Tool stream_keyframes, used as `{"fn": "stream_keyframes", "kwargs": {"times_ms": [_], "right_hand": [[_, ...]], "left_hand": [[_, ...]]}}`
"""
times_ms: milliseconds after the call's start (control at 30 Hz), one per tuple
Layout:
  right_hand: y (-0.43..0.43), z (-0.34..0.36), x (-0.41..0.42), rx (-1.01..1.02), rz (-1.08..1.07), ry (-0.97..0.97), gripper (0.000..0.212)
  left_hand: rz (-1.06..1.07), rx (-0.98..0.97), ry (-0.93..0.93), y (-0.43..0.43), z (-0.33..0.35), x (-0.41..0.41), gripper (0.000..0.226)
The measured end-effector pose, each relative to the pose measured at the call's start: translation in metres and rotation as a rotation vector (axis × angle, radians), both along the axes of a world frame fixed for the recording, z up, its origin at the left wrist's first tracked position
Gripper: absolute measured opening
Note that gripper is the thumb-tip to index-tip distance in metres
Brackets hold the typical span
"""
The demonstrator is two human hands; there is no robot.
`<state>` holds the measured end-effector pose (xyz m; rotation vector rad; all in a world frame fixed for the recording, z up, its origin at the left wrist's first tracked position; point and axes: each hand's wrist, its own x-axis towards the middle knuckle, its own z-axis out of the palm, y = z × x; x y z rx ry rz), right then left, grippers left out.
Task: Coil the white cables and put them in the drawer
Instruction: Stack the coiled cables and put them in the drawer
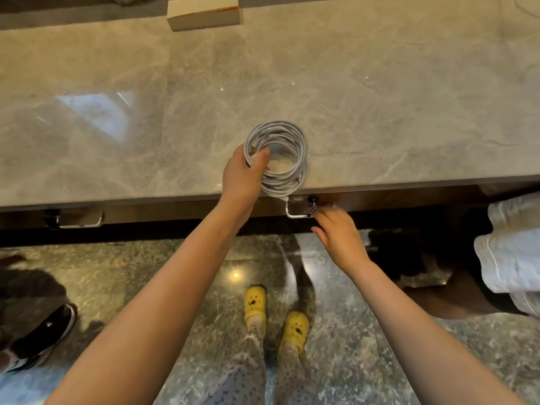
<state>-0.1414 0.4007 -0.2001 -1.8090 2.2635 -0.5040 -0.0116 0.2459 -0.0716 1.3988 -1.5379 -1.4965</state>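
A white cable (289, 141) wound into a round coil hangs over the front edge of the marble counter (380, 112). My left hand (242, 176) grips the coil's left side, thumb inside the loop. My right hand (339, 232) is below the counter edge, fingers spread, fingertips at the right end of a metal drawer handle (295, 214). The drawer front (394, 200) under the counter looks closed.
A second drawer handle (79, 220) sits to the left under the counter. A pale box (204, 13) lies at the counter's back. Another person's dark shoe (41, 337) stands on the floor at left, and someone in white clothing (514, 252) is at right.
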Motion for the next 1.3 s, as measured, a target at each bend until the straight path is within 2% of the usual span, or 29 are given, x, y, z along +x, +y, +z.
{"fn": "stream_keyframes", "kwargs": {"times_ms": [267,333,433,500,567,667,867,1300], "right_hand": [[0.001,-0.005,0.018,-0.199,-0.213,-0.155,0.015],[0.012,0.005,0.029,-0.282,-0.378,-0.303,0.014],[0.020,0.013,0.052,-0.354,-0.831,-0.707,0.010],[0.016,0.012,0.063,-0.386,-1.120,-1.175,0.015],[0.013,0.013,0.064,-0.381,-1.221,-1.648,0.007],[0.015,0.013,0.062,-0.373,-1.187,-1.890,0.010],[0.038,0.002,0.072,-0.449,-1.162,-2.091,0.011],[0.080,0.002,0.089,-0.421,-1.172,-2.185,0.013]], "left_hand": [[0.007,0.001,0.008,0.004,0.003,-0.001,0.027],[0.000,0.001,0.000,0.004,0.003,0.000,0.027],[0.000,0.016,0.006,0.005,0.004,0.000,0.027],[-0.009,0.033,0.015,0.006,0.005,0.000,0.027],[-0.030,0.046,0.025,0.007,0.006,0.001,0.028],[-0.047,0.052,0.042,0.008,0.006,0.002,0.029],[-0.037,0.069,0.083,0.014,0.008,0.001,0.028],[-0.065,0.068,0.088,0.030,0.008,0.003,0.027]]}}
